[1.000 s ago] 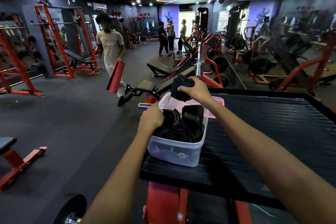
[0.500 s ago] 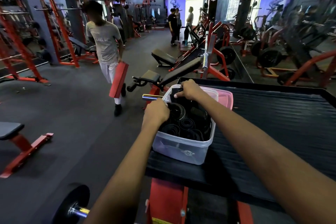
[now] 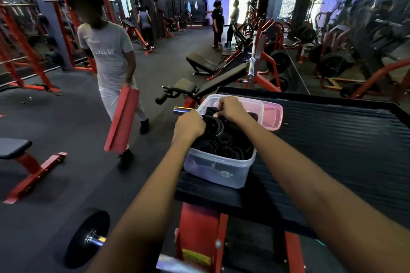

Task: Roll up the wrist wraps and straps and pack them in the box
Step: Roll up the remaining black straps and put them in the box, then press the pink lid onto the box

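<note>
Head view shows both hands working inside the clear plastic box [image 3: 218,173], which sits at the near left corner of the black ribbed platform [image 3: 321,150]. The box is already packed with black rolled wraps and straps [image 3: 221,146], standing on end and filling it close to the rim. The right hand [image 3: 230,109] reaches over the far side, its fingers curled down and pinching a dark wrap [image 3: 213,111] at the back of the box. The left hand [image 3: 188,125] is at the left wall with its fingers curled into the contents; whether it grips a roll or only presses against it, I cannot tell. A pink lid [image 3: 271,115] lies just beside the box on its far right. The step in hand looks like seating the last roll into the little room left. To do it well, the left hand should hold the neighbouring rolls back so a gap opens, while the right pushes the new roll straight down with its loose end trapped against a neighbour, so it cannot uncoil. Everything should end below the rim, or the lid will not close.
</note>
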Available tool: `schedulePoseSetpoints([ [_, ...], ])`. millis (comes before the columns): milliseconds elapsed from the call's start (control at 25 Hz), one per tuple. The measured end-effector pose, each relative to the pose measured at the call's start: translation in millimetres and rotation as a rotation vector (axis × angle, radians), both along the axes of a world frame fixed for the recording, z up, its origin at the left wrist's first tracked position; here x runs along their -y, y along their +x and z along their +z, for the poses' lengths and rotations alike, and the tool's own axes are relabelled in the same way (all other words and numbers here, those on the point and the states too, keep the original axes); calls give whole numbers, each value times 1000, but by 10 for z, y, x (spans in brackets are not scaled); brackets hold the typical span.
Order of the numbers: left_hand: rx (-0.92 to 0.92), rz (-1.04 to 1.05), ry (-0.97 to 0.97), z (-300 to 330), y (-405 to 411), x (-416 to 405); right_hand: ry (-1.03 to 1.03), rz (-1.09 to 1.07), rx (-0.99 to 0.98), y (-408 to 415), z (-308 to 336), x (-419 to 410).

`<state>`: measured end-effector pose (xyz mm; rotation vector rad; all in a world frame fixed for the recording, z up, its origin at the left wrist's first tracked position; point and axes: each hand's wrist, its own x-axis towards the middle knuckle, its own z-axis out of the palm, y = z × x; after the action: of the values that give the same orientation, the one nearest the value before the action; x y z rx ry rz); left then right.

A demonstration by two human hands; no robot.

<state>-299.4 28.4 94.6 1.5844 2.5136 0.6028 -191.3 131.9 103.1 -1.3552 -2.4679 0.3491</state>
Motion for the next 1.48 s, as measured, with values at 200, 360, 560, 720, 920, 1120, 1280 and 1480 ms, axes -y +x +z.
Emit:
schedulePoseSetpoints([
  [200,2,-46,-44,54,-11,73,-240,63,235,-14,396,-60],
  [360,94,-144,-133,140,-98,63,-135,61,121,120,178,-2],
  [560,323,-290,-158,78,-273,112,-130,105,56,171,62,17],
  [720,305,-172,-70,-7,-244,85,-57,107,-169,245,-15,101],
  [920,405,-113,-43,-118,-222,19,76,-259,-604,838,67,-175],
  [1120,358,-72,-6,-113,-199,13,-191,-229,201,1278,-325,-412],
  [1280,295,-86,2,-93,-191,0,-191,-107,254,1301,-533,-443],
  [1480,288,-96,-18,-116,-208,-46,-13,-90,183,1304,-557,-468],
])
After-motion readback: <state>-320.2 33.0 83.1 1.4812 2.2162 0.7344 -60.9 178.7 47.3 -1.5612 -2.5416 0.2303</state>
